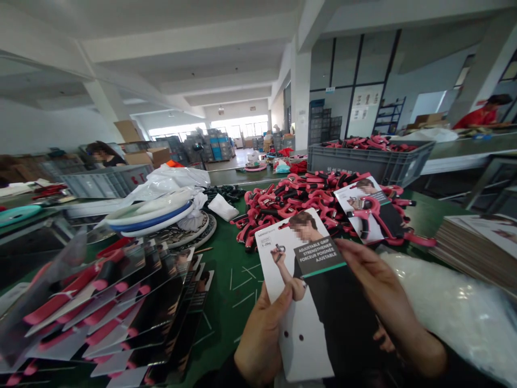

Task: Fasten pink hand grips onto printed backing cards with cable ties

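Note:
A printed backing card (299, 307) reading "Adjustable grip strengthener" is held upright and slightly tilted before me. My left hand (260, 337) pinches its left edge, thumb on the front face. Along the right edge, my right hand (382, 285) has its fingers pressed to the card; some are hidden behind it. Two small holes show low on the white part. Just beyond lies a heap of pink-and-black hand grips (278, 202). Another card (343, 207) rests against the heap with a pink hand grip (367, 213) on it.
Carded hand grips (121, 307) are stacked at left. Thin white strips (243, 284) lie on the green table. A clear plastic bag (456, 307) and card stack (460, 245) are at right. Behind stands a grey crate (359, 164) of grips. Two people sit farther off.

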`<state>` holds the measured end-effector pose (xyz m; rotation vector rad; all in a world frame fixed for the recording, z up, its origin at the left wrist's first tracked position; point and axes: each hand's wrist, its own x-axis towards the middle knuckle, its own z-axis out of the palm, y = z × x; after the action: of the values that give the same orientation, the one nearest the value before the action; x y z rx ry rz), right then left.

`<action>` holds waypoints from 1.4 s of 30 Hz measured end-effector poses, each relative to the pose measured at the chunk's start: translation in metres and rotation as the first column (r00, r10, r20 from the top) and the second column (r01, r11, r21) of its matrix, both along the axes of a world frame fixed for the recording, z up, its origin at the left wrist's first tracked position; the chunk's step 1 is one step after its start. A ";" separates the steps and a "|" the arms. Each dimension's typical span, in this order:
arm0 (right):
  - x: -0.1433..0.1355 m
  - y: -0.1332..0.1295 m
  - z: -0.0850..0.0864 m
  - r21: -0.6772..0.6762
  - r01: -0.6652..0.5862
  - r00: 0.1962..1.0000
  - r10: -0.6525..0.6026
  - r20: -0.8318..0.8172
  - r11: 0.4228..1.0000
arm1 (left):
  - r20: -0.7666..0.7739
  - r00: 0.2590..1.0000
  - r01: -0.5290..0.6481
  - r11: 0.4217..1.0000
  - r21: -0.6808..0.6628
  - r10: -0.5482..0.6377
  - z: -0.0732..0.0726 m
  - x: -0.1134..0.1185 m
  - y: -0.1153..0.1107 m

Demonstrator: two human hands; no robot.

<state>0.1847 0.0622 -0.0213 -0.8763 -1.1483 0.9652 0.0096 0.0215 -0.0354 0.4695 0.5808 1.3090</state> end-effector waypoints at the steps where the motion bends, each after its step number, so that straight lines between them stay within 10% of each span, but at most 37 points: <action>1: 0.003 -0.003 0.006 0.086 0.007 0.992 -0.017 0.121 0.996 | -0.016 1.000 -0.011 1.000 0.005 0.011 0.000 -0.001 0.001; 4: 0.003 -0.015 0.022 0.414 -0.173 0.658 -0.208 0.724 0.894 | -0.051 0.998 -0.029 0.999 0.027 0.030 0.000 -0.001 0.003; 6: -0.004 -0.022 0.025 0.448 -0.284 0.374 -0.332 0.866 0.848 | -0.067 0.997 -0.025 0.999 0.040 0.028 0.000 0.000 0.002; 9: -0.016 -0.024 0.017 0.424 -0.259 0.243 -0.366 0.898 0.868 | -0.097 0.995 -0.013 0.998 0.055 0.018 -0.001 0.002 -0.001; 22: -0.029 -0.017 0.014 0.281 -0.159 0.470 -0.178 0.864 0.946 | -0.203 0.979 -0.005 0.992 0.128 0.031 0.000 0.000 -0.001; 32: -0.026 -0.006 0.006 0.315 -0.264 0.322 -0.224 0.920 0.912 | -0.166 0.986 0.034 0.998 0.057 -0.024 0.000 0.000 0.001; 38: -0.018 -0.019 0.003 0.494 -0.288 0.526 -0.296 0.797 0.821 | -0.013 1.000 0.021 1.000 0.014 -0.021 0.001 0.002 0.005; 42: -0.009 -0.023 0.002 0.373 -0.299 0.577 -0.145 0.803 0.878 | 0.009 1.000 0.008 1.000 -0.018 -0.008 0.004 0.000 0.007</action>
<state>0.1755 0.0395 -0.0194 -0.8709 -2.1471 0.2357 0.0098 0.0282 -0.0318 0.4503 0.5820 1.2969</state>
